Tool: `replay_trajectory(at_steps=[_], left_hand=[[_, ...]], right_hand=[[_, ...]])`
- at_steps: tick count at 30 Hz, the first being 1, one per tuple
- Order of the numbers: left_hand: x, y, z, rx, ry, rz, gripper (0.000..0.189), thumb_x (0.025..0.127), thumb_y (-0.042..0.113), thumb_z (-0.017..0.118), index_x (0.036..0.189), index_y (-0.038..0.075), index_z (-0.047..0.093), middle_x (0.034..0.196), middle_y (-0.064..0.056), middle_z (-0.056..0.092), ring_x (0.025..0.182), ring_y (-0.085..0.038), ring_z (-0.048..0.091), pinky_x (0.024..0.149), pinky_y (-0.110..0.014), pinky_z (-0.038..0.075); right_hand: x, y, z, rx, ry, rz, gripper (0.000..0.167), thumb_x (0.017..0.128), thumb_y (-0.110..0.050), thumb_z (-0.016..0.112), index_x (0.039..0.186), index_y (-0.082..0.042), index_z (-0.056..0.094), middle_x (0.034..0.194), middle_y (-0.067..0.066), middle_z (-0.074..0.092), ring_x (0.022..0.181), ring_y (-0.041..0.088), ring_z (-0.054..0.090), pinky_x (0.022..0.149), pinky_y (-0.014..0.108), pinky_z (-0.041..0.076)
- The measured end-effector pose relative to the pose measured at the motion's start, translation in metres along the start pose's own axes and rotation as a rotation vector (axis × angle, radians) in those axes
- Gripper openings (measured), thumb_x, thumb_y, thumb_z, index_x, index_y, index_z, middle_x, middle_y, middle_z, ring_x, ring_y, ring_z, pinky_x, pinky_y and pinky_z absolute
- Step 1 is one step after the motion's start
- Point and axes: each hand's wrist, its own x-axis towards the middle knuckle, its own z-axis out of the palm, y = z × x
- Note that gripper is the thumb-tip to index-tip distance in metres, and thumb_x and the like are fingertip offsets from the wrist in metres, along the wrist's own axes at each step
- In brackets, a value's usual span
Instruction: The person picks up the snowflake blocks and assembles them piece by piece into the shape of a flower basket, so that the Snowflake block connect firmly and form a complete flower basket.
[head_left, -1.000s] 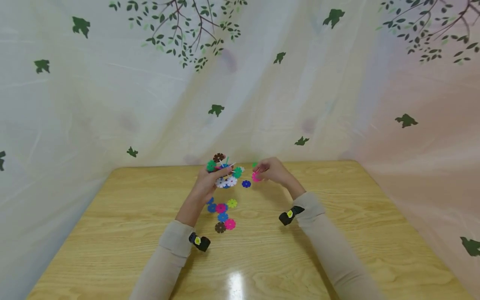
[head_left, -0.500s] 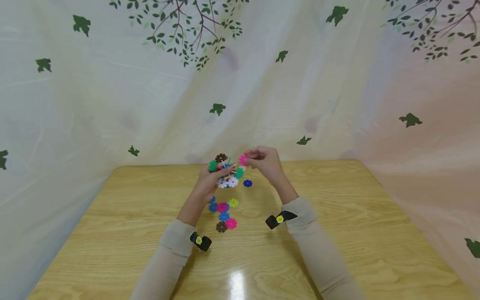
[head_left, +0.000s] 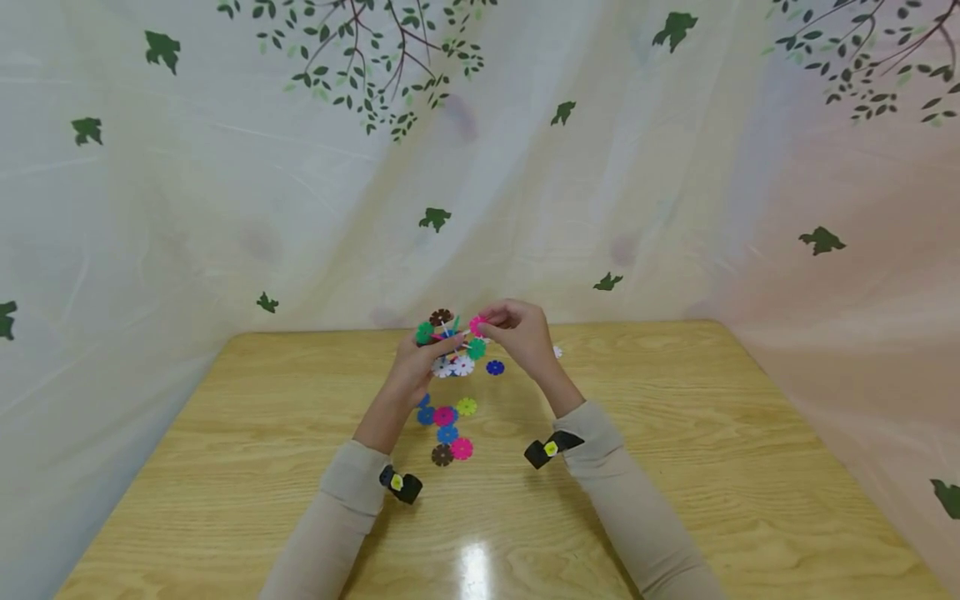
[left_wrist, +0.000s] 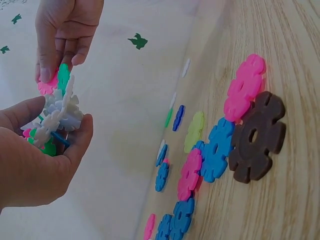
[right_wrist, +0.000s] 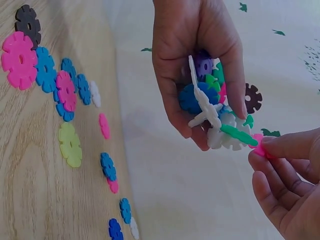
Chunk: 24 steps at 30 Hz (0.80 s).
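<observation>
My left hand holds a cluster of interlocked snowflake discs, raised over the far part of the table. The cluster mixes white, green, blue, purple, pink and brown notched discs. Between thumb and fingers, my right hand pinches a pink snowflake disc at the cluster's right side. In the right wrist view that pink disc is mostly covered by the fingertips and meets the end of a green disc. A brown disc sticks out at the cluster's far side.
Loose discs lie on the wooden table below the hands: a brown disc, a pink disc, a yellow disc, a dark blue disc and several others. A white disc lies beyond the right wrist. A printed curtain hangs behind the table.
My right hand has lifted the pink disc from near the tabletop and moved it left against the cluster. My left hand has stayed nearly still with the cluster.
</observation>
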Motion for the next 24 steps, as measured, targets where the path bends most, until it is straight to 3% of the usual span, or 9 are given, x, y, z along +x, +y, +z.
replay_trajectory(at_steps=[3,7,14,19,24], left_hand=[[-0.0003,0.0001,0.0,0.01,0.013,-0.003,0.045,0.094,0.015,0.074,0.135,0.003,0.058,0.103,0.006,0.071,0.097,-0.011,0.067,0.088,-0.024,0.055],[-0.0005,0.0004,0.0005,0.016,0.024,-0.001,0.045,0.094,0.014,0.074,0.135,0.006,0.058,0.107,0.005,0.07,0.105,-0.015,0.065,0.097,-0.032,0.051],[-0.0016,0.0011,0.0013,0.043,0.025,0.017,0.042,0.093,0.01,0.074,0.132,0.007,0.06,0.128,-0.005,0.063,0.123,-0.023,0.057,0.112,-0.043,0.044],[-0.0023,0.0016,0.0025,0.085,0.026,0.038,0.046,0.092,0.012,0.076,0.134,0.008,0.059,0.134,-0.01,0.06,0.125,-0.026,0.055,0.112,-0.044,0.044],[-0.002,0.0018,0.0018,0.131,0.028,0.05,0.048,0.091,0.015,0.077,0.136,0.008,0.059,0.136,-0.011,0.059,0.126,-0.027,0.054,0.113,-0.045,0.043]], right_hand=[[-0.0007,-0.0005,0.0,-0.008,-0.003,-0.01,0.013,0.088,-0.004,0.078,0.099,0.003,0.076,0.087,0.02,0.074,0.069,0.011,0.065,0.064,0.02,0.054],[-0.0014,-0.0012,-0.0004,-0.019,-0.008,-0.023,0.011,0.088,-0.004,0.078,0.097,0.003,0.076,0.086,0.02,0.074,0.069,0.011,0.064,0.064,0.02,0.053],[-0.0025,-0.0016,-0.0005,-0.04,-0.021,-0.023,0.011,0.088,-0.005,0.079,0.097,0.001,0.078,0.087,0.019,0.075,0.071,0.016,0.066,0.065,0.02,0.054],[-0.0029,-0.0016,-0.0003,-0.051,-0.041,-0.009,0.011,0.088,-0.006,0.079,0.097,0.001,0.078,0.09,0.018,0.076,0.073,0.018,0.068,0.066,0.021,0.055],[-0.0033,-0.0018,0.0009,-0.027,-0.034,0.007,0.011,0.088,-0.005,0.078,0.096,0.002,0.078,0.091,0.02,0.076,0.076,0.033,0.071,0.065,0.02,0.055]])
